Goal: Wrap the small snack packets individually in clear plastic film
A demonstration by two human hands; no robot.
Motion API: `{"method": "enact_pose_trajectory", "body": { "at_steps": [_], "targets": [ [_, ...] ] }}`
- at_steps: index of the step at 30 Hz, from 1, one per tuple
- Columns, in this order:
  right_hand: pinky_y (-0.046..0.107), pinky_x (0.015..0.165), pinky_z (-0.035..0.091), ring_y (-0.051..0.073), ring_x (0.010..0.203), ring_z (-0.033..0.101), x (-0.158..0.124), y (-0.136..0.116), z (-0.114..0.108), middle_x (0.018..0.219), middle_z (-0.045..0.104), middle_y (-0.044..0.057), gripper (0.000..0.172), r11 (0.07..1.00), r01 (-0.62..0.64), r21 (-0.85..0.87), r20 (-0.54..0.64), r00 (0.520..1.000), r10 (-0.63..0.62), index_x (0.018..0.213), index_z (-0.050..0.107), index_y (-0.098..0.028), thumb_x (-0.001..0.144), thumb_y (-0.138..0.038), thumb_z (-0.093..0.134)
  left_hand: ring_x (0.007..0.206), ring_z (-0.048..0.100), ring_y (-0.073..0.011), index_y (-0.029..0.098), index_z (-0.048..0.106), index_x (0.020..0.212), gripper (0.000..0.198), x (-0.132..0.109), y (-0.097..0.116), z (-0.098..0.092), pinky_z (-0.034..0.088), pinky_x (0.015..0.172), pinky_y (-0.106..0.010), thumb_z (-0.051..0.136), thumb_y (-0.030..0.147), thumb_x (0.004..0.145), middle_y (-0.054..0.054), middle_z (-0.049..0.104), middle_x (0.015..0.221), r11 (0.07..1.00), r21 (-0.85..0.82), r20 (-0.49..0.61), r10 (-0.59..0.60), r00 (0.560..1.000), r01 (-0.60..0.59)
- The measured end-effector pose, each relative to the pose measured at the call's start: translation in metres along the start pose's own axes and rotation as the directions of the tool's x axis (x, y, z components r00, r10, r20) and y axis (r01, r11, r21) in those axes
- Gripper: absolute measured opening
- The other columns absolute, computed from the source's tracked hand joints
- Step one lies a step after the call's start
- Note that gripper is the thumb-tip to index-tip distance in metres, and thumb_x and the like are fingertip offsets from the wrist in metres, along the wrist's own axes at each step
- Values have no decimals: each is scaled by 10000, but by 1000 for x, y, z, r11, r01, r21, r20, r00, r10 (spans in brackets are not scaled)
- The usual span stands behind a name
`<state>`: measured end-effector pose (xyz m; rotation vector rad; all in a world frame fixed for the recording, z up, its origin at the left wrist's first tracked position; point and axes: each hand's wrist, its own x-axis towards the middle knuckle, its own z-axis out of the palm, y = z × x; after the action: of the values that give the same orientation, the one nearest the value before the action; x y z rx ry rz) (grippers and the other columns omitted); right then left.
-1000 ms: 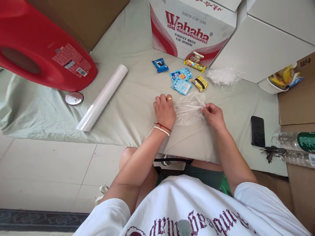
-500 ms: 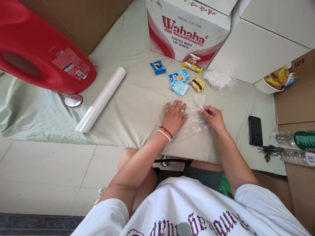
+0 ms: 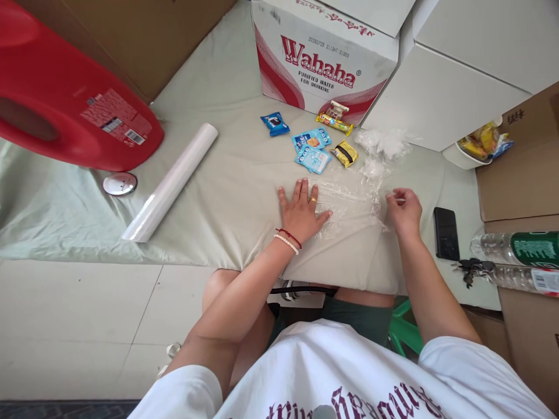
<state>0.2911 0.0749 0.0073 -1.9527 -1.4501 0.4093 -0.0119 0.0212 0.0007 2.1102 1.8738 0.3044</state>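
Observation:
A thin, crumpled sheet of clear plastic film (image 3: 349,201) lies on the cloth-covered surface (image 3: 227,192). My left hand (image 3: 300,212), with a ring and two bracelets, rests flat with spread fingers on the film's left edge. At the film's right end, my right hand (image 3: 404,210) has its fingers curled in a pinch; the film's edge reaches to the thumb, though the grip itself is hard to see. Beyond the hands lie light-blue packets (image 3: 312,152), a dark-blue packet (image 3: 275,124), a yellow packet (image 3: 345,153) and a yellow stick-shaped snack (image 3: 335,124).
A roll of film (image 3: 172,180) lies left, near a round tin (image 3: 120,184) and a big red jug (image 3: 109,125). Bunched film (image 3: 384,144) sits by the white cabinet. A water carton (image 3: 323,64) stands behind. Right are a phone (image 3: 446,233), keys (image 3: 474,267) and bottles (image 3: 535,249).
My right hand has moved right, away from my left hand, and the film is spread wider between them. A clump of film now lies nearer the yellow packet. The left hand stays on the film.

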Motion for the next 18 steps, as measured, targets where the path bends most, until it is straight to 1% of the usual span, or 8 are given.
{"method": "enact_pose_trajectory", "body": {
  "at_steps": [3, 5, 6, 7, 9, 12, 15, 18],
  "targets": [
    [525, 987, 547, 274, 1024, 663, 41, -9, 9, 1467, 462, 174, 773, 962, 163, -221, -22, 985, -172, 1490, 497, -236, 822, -552, 722, 1651, 169, -376, 164, 378, 1657, 823, -1, 0, -2, 0, 1278, -734, 442, 660, 1003, -203, 211, 1769, 1000, 9, 16, 3, 1000, -3],
    [580, 1048, 510, 367, 1270, 575, 75, -18, 23, 1599, 301, 204, 982, 924, 214, -317, 57, 977, -206, 1628, 312, -261, 816, -599, 748, 1652, 162, -379, 164, 376, 1659, 838, 0, 0, -3, -3, 1278, -733, 448, 673, 996, -204, 205, 1770, 1000, 10, 25, 6, 1000, -6],
    [598, 1072, 488, 395, 1358, 509, 92, -23, 32, 1628, 261, 208, 1019, 905, 228, -359, 102, 973, -205, 1650, 272, -266, 821, -615, 748, 1652, 160, -381, 164, 377, 1658, 846, 0, 0, -3, -3, 1277, -734, 450, 681, 992, -203, 202, 1770, 1000, 10, 30, 8, 1000, -9],
    [605, 1093, 469, 407, 1408, 463, 109, -27, 40, 1633, 261, 210, 1006, 889, 238, -392, 150, 970, -193, 1651, 280, -262, 832, -617, 743, 1652, 160, -382, 163, 379, 1658, 854, 0, -1, -3, 0, 1276, -736, 449, 689, 989, -203, 201, 1770, 1000, 10, 34, 12, 999, -12],
    [586, 1114, 450, 400, 1404, 472, 140, -36, 55, 1583, 356, 211, 871, 866, 247, -435, 226, 961, -161, 1598, 397, -242, 865, -571, 733, 1652, 164, -377, 163, 381, 1657, 864, 0, -2, -4, 4, 1277, -737, 447, 703, 985, -198, 200, 1771, 1000, 9, 39, 17, 999, -18],
    [541, 1101, 458, 358, 1303, 552, 174, -49, 70, 1451, 497, 196, 618, 855, 213, -473, 166, 974, -152, 1466, 547, -208, 915, -442, 700, 1652, 169, -369, 156, 376, 1659, 876, 0, -3, -4, -1, 1281, -735, 442, 711, 984, -189, 201, 1771, 1000, 4, 35, 18, 999, -19],
    [534, 1099, 458, 330, 1272, 548, 183, -54, 82, 1405, 531, 192, 502, 854, 162, -495, 18, 984, -176, 1430, 557, -181, 966, -363, 615, 1654, 162, -368, 150, 356, 1667, 891, 1, -3, -3, -13, 1286, -733, 433, 717, 985, -176, 200, 1773, 1000, -8, 20, 13, 1000, -13],
    [539, 1126, 439, 339, 1315, 520, 176, -47, 91, 1423, 518, 214, 553, 852, 202, -483, 43, 977, -207, 1474, 517, -148, 969, -369, 566, 1656, 163, -357, 158, 321, 1681, 883, 1, -2, -2, -14, 1289, -731, 383, 719, 1002, -166, 199, 1775, 1000, -24, 1, 6, 1000, -6]
  ]
}}
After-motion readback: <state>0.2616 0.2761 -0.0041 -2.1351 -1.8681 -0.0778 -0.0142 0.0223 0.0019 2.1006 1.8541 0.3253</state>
